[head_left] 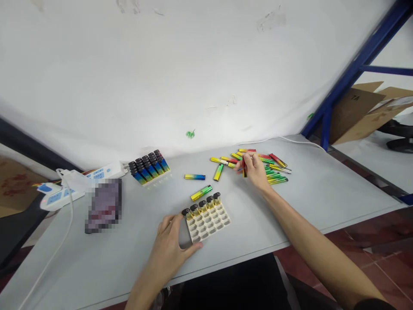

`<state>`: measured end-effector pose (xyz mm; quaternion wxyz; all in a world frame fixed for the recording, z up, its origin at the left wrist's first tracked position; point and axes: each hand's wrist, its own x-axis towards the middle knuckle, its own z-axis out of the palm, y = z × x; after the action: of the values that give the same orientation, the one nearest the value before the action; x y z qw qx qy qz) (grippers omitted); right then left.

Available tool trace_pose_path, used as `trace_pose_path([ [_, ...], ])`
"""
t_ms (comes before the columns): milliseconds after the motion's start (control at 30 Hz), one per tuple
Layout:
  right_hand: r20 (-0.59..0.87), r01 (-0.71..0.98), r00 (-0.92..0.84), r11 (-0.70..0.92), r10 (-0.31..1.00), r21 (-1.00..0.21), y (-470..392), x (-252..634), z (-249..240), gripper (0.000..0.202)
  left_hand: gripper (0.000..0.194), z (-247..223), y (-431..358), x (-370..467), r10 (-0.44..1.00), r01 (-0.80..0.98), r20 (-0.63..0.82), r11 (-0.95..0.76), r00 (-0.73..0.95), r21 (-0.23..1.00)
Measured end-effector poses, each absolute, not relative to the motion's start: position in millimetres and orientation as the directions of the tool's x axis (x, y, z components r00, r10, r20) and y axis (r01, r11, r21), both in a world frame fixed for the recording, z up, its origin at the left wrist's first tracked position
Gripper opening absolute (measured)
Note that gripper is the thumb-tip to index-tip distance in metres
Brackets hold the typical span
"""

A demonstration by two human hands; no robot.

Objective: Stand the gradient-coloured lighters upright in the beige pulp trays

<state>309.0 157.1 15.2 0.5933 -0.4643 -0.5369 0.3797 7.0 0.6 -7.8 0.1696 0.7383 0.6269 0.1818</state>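
Observation:
My left hand (171, 239) grips the left side of a white slotted tray (209, 221), fingers at its back corner and thumb near its front edge. The back row of this tray holds several upright lighters (202, 205) with black tops and yellowish bodies; the slots in front of them are bare. Over to the right, my right hand (253, 170) pinches a dark-topped lighter (244, 167) with red and yellow on it. Around that hand lie loose lighters (277, 160) in yellow, green and red. A yellow-green lighter (201, 193) rests just behind the tray.
A second tray (158, 177) at the back left is filled with blue-yellow lighters. A lone blue-yellow lighter (195, 177) lies between. Farther left are a power strip (80, 185) with cables and a pixelated object (105, 206). Blue rack posts (351, 73) and cardboard boxes (364, 107) stand right.

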Motion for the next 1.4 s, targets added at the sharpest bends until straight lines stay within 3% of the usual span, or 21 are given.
trace_pose_path([
  [200,0.024,-0.226,0.022,0.028,0.999,-0.974,152.2,298.9,13.9,0.036,0.070,-6.9,8.6,31.8,0.983,0.850,0.067,-0.180,0.170,0.495],
  [267,-0.007,-0.223,-0.033,-0.014,0.999,-0.975,149.1,296.6,15.5,0.034,0.069,-9.2,6.7,34.8,0.983,0.861,0.088,-0.183,0.160,0.476],
  [467,0.062,-0.146,-0.024,0.058,0.998,-0.988,139.7,291.7,18.4,0.036,0.068,-13.6,0.5,33.2,0.987,0.883,0.098,-0.157,0.127,0.443],
  [667,-0.139,-0.199,0.046,-0.127,0.989,-0.972,146.3,296.6,8.4,0.059,0.068,-13.9,2.6,33.2,0.992,0.869,0.094,-0.116,0.080,0.481],
  [767,-0.189,-0.199,0.059,-0.174,0.980,-0.964,148.4,297.3,7.8,0.059,0.069,-15.6,1.9,33.6,0.994,0.871,0.081,-0.103,0.073,0.480],
  [1033,-0.200,-0.209,0.063,-0.183,0.978,-0.961,142.9,290.8,13.7,0.052,0.070,-16.3,1.4,33.5,0.993,0.872,0.086,-0.108,0.076,0.478],
  [1233,-0.197,-0.225,0.023,-0.187,0.980,-0.956,145.1,293.6,10.3,0.057,0.070,-14.9,2.6,33.8,0.994,0.866,0.092,-0.103,0.066,0.489],
  [1400,0.001,-0.080,0.002,0.002,1.000,-0.997,141.5,295.2,15.4,0.062,0.069,-14.1,1.8,34.7,0.995,0.869,0.073,-0.099,0.073,0.484],
])
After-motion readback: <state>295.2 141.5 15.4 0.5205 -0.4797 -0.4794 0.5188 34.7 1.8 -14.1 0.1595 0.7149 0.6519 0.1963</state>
